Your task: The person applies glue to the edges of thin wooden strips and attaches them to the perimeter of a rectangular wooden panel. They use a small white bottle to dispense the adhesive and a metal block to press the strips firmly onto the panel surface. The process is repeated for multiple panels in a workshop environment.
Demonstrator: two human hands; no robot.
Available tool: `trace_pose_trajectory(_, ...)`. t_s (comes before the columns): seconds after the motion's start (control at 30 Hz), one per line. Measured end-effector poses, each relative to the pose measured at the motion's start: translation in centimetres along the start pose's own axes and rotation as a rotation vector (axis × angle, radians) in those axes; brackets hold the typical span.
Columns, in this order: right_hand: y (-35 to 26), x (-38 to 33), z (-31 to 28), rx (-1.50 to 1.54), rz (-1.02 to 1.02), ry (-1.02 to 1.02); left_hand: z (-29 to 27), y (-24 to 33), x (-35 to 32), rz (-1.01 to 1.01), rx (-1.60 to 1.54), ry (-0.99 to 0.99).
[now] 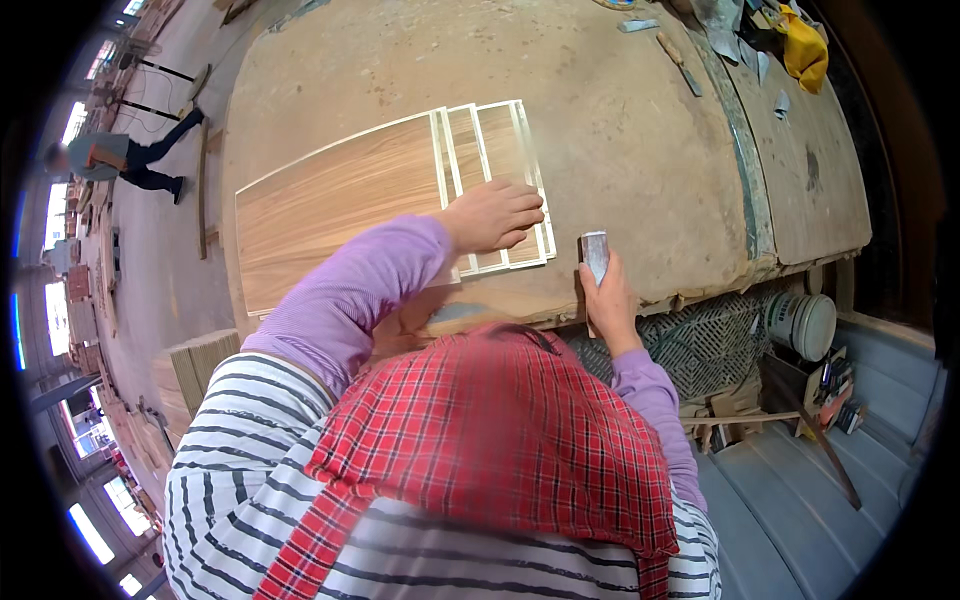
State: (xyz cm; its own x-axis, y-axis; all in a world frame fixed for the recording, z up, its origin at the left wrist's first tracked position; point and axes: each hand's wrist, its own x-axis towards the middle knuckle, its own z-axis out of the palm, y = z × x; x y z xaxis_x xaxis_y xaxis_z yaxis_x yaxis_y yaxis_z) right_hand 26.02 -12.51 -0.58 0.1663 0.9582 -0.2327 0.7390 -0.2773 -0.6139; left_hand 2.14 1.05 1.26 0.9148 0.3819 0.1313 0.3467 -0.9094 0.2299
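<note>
A stack of wood-grain panels (340, 205) with pale edges lies on the worktable, the sheets fanned out in steps toward the right. My left hand (495, 215) rests flat across the stepped right edges, its fingers stretched out. Just right of the stack, near the table's front edge, my right hand (612, 298) is closed around a small sanding block (595, 255) with a grey face. The block stands apart from the panels, and its lower part is partly hidden by my fingers.
A wooden-handled scraper (680, 65) lies on the worktable (640, 150) at the far right, with a yellow cloth (803, 52) beyond. Below the right edge stands a white bucket (808, 326). More boards (190, 370) stand at lower left. Another person (125, 157) walks at far left.
</note>
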Motion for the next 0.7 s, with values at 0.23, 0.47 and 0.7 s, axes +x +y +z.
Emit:
trace_pose_trajectory(0.23, -1.8, 0.2, 0.3, 0.229, -0.113, -0.075, -0.2, -0.8, -1.1, -0.056, 0.000, -0.029)
trace_pose_trajectory(0.47, -2.3, 0.9, 0.5, 0.179, -0.109, -0.117, 0.0, 0.8, -2.3, -0.190, 0.023, -0.063)
trace_pose_trajectory(0.7, -2.5, 0.8, 0.6, 0.109, -0.151, -0.157, 0.4, 1.1, -2.5, -0.247, 0.006, -0.083)
